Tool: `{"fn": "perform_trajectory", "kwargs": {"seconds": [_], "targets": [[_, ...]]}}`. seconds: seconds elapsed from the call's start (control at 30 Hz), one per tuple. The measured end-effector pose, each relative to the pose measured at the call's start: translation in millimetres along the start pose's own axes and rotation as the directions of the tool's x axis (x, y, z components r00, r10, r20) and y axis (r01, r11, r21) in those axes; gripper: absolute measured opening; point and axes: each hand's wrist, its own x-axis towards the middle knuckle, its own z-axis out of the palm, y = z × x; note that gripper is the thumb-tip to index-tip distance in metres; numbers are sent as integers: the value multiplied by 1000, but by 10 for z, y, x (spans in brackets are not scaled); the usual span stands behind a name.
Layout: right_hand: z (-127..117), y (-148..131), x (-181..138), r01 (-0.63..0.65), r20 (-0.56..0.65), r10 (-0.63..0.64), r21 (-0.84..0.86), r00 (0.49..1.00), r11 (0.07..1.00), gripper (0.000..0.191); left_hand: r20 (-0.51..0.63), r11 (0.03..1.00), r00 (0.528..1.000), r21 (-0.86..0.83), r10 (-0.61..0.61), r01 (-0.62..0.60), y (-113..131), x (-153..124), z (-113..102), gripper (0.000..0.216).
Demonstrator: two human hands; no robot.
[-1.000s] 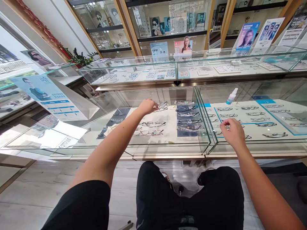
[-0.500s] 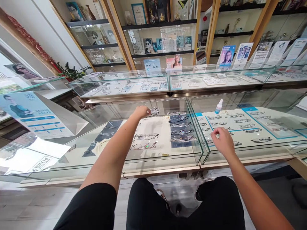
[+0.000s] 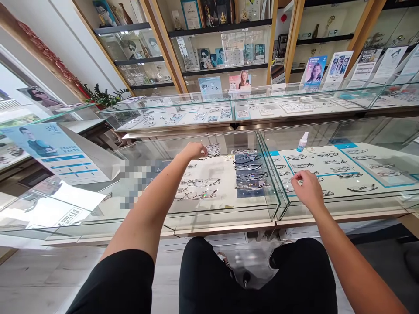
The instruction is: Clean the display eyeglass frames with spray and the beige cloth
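My left hand (image 3: pixel 195 150) reaches to the far part of the left glass display case. Its fingers curl down beside a cluster of eyeglasses (image 3: pixel 214 149); the fingertips are partly hidden, so anything between them does not show. My right hand (image 3: pixel 307 188) hovers at the near left part of the right case, thumb and fingers drawn together, with nothing visible in them. Below my left hand, several thin-framed glasses (image 3: pixel 209 181) lie on a white board. Dark-framed glasses (image 3: pixel 251 176) form a column on a navy strip to its right.
A small spray bottle (image 3: pixel 302 143) stands upright on the right case, where more glasses (image 3: pixel 362 188) lie in rows. At left stands a folded sign (image 3: pixel 62 152). A pixelated patch covers part of the left case. Another glass counter (image 3: pixel 176 124) and shelves stand beyond.
The view has shifted slightly. Both hands keep nearly the same place over the cases and the same curled shape. A pale cloth seen left of my forearm is now behind the pixelated patch.
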Motion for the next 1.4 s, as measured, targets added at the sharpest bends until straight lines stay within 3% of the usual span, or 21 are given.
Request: {"fn": "perform_trajectory", "kwargs": {"seconds": [0.4, 0.6, 0.77, 0.87, 1.0, 1.23, 1.4], "targets": [[-16, -23, 4, 5, 18, -4, -23, 1000, 1000, 15, -43, 995, 994, 17, 103, -102, 86, -235, -6, 24], [-44, 3, 14, 17, 17, -16, -45, 1000, 999, 14, -42, 997, 996, 18, 82, -81, 145, -428, -72, 23], [-58, 36, 12, 39, -4, -39, -50, 999, 998, 14, -83, 991, 990, -61, 113, -118, 192, -837, -152, 30], [-61, 52, 7, 42, 2, -42, -62, 999, 997, 12, 10, 961, 976, -176, 217, -212, 261, -1154, -134, 32], [-55, 81, 5, 57, -5, -57, -86, 998, 995, 14, 58, 958, 974, -203, 220, -204, 376, -1380, -20, 22], [-59, 75, 13, 65, 6, -65, -109, 998, 992, 14, -75, 973, 981, -131, 182, -190, 318, -1210, 54, 20], [-65, 70, 10, 50, 12, -49, -109, 999, 993, 15, -90, 987, 989, -96, 120, -129, 218, -1049, 33, 19]]}}
